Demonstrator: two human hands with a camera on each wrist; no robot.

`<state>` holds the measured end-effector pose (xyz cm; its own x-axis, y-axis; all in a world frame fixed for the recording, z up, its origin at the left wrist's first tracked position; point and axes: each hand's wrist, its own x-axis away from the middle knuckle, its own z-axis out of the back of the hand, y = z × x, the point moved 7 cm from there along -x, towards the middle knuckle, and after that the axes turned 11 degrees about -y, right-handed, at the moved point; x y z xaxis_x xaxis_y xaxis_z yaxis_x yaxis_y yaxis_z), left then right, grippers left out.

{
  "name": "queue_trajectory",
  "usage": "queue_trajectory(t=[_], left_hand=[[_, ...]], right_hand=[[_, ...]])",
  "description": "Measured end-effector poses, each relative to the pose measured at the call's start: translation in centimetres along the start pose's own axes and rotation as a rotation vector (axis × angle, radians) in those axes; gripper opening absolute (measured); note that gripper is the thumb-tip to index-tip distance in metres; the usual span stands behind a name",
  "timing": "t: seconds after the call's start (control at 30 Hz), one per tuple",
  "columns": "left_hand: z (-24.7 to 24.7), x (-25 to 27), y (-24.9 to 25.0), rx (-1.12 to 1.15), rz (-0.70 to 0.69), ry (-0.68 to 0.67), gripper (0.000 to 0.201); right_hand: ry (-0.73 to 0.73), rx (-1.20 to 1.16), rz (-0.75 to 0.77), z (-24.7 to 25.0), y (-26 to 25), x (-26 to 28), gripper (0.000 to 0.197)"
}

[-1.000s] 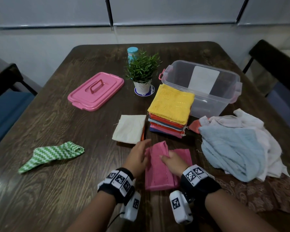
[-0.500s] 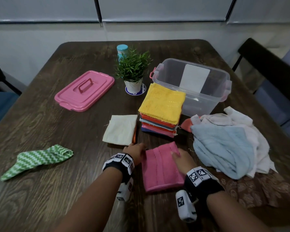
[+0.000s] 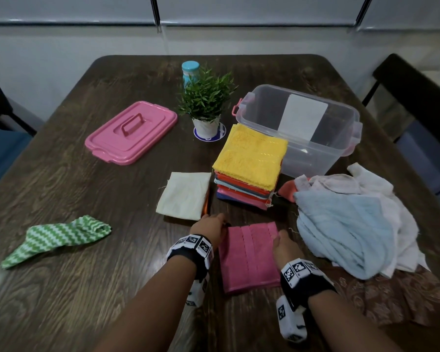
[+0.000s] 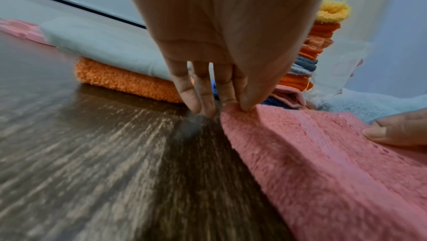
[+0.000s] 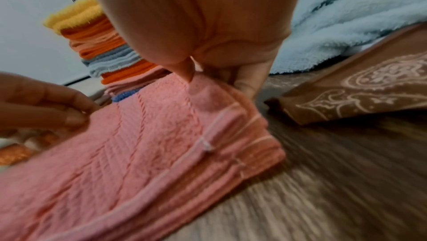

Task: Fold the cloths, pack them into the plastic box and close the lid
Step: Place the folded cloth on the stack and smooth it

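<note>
The folded pink towel [image 3: 249, 257] lies near the tabletop's [image 3: 87, 288] near edge, its far corners pinched by the left hand [image 3: 208, 228] and right hand [image 3: 283, 246]. Beyond it stands the stack of folded cloths [image 3: 249, 168], touching the open clear plastic box [image 3: 323, 148]; the pink lid [image 3: 131, 132] rests toward the far-left corner

Left hand [image 3: 208, 228]: fingers pointing down, thumb and a finger pinching a corner.
Right hand [image 3: 283, 246]: thumb and fingers pinching the opposite corner.
</note>
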<state>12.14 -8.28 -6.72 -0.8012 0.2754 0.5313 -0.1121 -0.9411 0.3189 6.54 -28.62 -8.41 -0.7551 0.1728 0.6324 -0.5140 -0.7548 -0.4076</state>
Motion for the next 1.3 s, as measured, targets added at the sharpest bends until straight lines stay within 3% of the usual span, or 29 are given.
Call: queue_trajectory(t=[0.27, 0.53, 0.63, 0.83, 1.03, 1.17, 1.3], left_hand=[[-0.1, -0.6, 0.0, -0.054, 0.007, -0.013, 0.031], [0.5, 2.2, 1.6, -0.042, -0.158, 0.183, 0.036], [-1.7, 3.9, 3.0, -0.127, -0.215, 0.118, 0.044], [-8.2, 4.1, 2.9, -0.308, -0.268, -0.143, 0.085], [-9.1, 3.4, 2.0, -0.301, -0.237, -0.148, 0.095], [-7.3, 3.6, 2.1, -0.221, -0.189, -0.037, 0.099], [-7.0, 3.5, 2.8, -0.219, -0.212, -0.004, 0.095]], right_hand=[[0.036, 0.067, -0.025, -0.1, -0.2, 0.2, 0.03], [0.133, 0.175, 0.042, 1.2, -0.2, 1.1, 0.025], [0.106, 0.227, 0.031, 0.9, -0.4, 1.0, 0.028], [0.088, 0.295, 0.02, 0.7, 0.1, 0.9, 0.036], [0.141, 0.33, 0.046, 0.5, 0.6, 1.3, 0.044], [0.374, 0.516, 0.304, 0.3, -2.2, 2.6, 0.059], [0.391, 0.651, 0.535, -1.9, -4.6, 3.1, 0.054]])
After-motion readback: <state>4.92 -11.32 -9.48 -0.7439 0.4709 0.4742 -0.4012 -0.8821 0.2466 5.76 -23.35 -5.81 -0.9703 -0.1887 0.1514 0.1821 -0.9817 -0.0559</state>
